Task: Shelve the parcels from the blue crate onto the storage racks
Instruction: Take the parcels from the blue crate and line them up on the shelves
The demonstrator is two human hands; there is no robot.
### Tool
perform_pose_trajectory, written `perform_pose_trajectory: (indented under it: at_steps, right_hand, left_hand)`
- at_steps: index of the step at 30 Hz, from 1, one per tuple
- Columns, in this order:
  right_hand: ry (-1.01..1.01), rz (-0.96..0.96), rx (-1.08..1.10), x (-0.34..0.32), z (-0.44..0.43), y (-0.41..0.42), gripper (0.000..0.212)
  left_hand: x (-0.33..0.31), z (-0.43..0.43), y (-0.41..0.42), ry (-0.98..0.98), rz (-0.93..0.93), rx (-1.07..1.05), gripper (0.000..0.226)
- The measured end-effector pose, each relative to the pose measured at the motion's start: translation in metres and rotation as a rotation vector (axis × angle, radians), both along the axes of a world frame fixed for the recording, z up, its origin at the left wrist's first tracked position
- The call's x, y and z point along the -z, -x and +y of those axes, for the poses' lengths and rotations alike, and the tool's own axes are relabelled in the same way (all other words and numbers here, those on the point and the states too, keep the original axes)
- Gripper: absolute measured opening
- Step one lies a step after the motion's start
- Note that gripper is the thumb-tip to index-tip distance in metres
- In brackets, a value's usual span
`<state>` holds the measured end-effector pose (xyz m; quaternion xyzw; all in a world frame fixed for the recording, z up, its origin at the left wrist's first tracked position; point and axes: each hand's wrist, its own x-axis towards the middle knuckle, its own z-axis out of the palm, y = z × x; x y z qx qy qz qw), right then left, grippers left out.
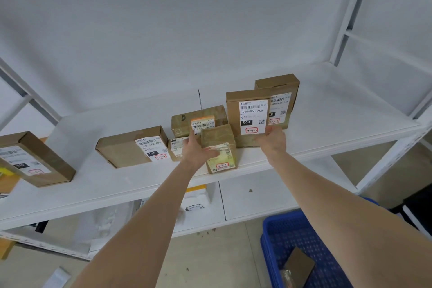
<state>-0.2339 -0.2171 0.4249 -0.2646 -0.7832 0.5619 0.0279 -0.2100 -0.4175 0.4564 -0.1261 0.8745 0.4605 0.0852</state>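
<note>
Both arms are stretched up and forward to the white shelf [339, 112]. The left hand [198, 147] grips a taped box [222, 138] at the shelf's front edge, thumb across its front face, fingers hidden behind its left side. The box sits on the shelf with its label facing out.

The right hand [273, 139] holds the lower right corner of an upright box [233, 112], thumb at the bottom of its white label. That box stands on edge just right of the taped box, touching or nearly so.

A second upright box [278, 85] stands right behind it, partly covered. A taped parcel [201, 116] lies behind the taped box. A small box [175, 149] is just left of the left hand, part hidden by it. A flat box [121, 149] lies further left, and another box [42, 156] sits near the far left end.

The blue crate [268, 234] is on the floor at lower right, under the right forearm, with a dark flat parcel [300, 263] tilted inside. White bags [194, 203] lie on the lower shelf [257, 199].
</note>
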Motion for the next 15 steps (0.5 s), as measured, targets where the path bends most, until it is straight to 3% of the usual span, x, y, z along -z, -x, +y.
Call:
perform_pose_trajectory:
  at_steps: [3, 6, 10, 15]
  right_hand:
    - [-0.036, 0.067, 0.02, -0.016, 0.01, 0.001, 0.048]
    - [-0.052, 0.074, -0.026, -0.029, 0.02, -0.003, 0.047]
    - [0.006, -0.067, -0.245, -0.031, 0.018, -0.019, 0.036]
    - [0.185, -0.124, -0.516, -0.001, -0.016, -0.03, 0.088]
  left_hand:
    - [-0.019, 0.011, 0.003, 0.088, 0.067, 0.036, 0.107]
    - [-0.029, 0.028, 0.0, 0.192, 0.156, 0.063, 0.083]
    - [-0.028, 0.036, -0.006, 0.31, 0.188, -0.006, 0.059]
    - [-0.013, 0.016, -0.008, 0.194, 0.007, -0.21, 0.042]
